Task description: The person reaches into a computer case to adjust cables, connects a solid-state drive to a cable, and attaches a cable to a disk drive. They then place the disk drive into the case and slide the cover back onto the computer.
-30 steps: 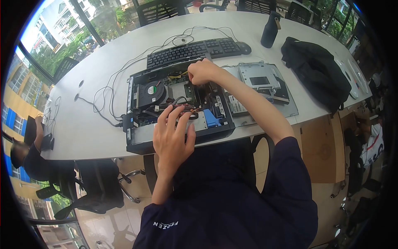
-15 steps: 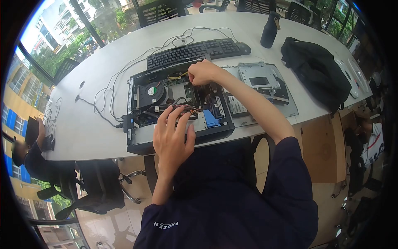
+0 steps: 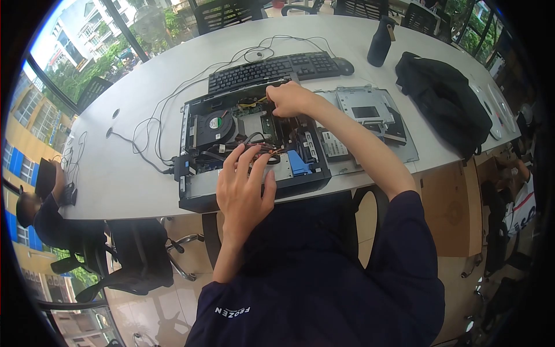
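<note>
An opened desktop computer case (image 3: 199, 202) lies on the table in front of me, its insides facing up. My left hand (image 3: 245, 182) rests over the case's near side with fingers spread, the fingertips beside the bundled cables (image 3: 254, 151). At the far right part of the case, my right hand (image 3: 289, 99) is closed with its fingers bent down, next to yellow wires (image 3: 251, 104). What sits between those fingertips is hidden. A round black fan (image 3: 215, 123) is on the case's left, and a blue plastic latch (image 3: 299, 163) lies to the right of my left hand.
Behind the case are a black keyboard (image 3: 254, 74) and a mouse (image 3: 345, 67). On the right lie a metal panel with a drive (image 3: 335, 144), a metal bracket (image 3: 361, 101) and a black bag (image 3: 442, 104). A dark bottle (image 3: 380, 41) stands farther back. Another person sits at far left.
My right hand has turned slightly, its fingers now reaching out more to the left by the yellow wires. My left hand stays nearly in place. The whole view has shifted a little.
</note>
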The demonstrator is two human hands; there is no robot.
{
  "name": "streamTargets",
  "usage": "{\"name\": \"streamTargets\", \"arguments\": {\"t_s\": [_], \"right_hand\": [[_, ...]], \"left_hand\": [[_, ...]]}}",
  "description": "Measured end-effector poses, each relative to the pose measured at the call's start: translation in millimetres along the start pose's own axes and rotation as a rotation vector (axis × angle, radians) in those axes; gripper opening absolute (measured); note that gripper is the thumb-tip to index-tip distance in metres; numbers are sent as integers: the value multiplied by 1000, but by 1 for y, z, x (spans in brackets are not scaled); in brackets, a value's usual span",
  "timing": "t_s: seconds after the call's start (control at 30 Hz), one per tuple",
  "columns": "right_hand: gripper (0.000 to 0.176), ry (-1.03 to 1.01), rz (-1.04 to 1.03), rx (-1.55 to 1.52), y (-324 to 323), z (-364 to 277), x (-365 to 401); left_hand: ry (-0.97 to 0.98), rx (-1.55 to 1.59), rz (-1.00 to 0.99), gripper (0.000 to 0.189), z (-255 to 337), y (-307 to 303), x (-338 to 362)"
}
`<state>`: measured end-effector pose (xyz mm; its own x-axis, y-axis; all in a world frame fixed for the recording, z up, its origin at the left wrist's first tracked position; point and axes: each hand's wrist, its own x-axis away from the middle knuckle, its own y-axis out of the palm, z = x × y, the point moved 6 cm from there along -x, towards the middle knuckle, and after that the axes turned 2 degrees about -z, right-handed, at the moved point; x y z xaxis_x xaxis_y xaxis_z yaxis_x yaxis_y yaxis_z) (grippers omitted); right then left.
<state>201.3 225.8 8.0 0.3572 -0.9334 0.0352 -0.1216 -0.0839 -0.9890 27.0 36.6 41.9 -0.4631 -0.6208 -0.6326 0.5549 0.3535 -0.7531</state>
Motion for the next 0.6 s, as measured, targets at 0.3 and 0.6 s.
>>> {"name": "streamTargets", "arguments": {"t_s": [0.3, 0.6], "right_hand": [[38, -10, 59, 26, -1, -5, 6], [44, -91, 44, 42, 3, 0, 10]], "left_hand": [[9, -13, -1, 31, 0, 1, 0], [5, 7, 1, 31, 1, -1, 0]]}}
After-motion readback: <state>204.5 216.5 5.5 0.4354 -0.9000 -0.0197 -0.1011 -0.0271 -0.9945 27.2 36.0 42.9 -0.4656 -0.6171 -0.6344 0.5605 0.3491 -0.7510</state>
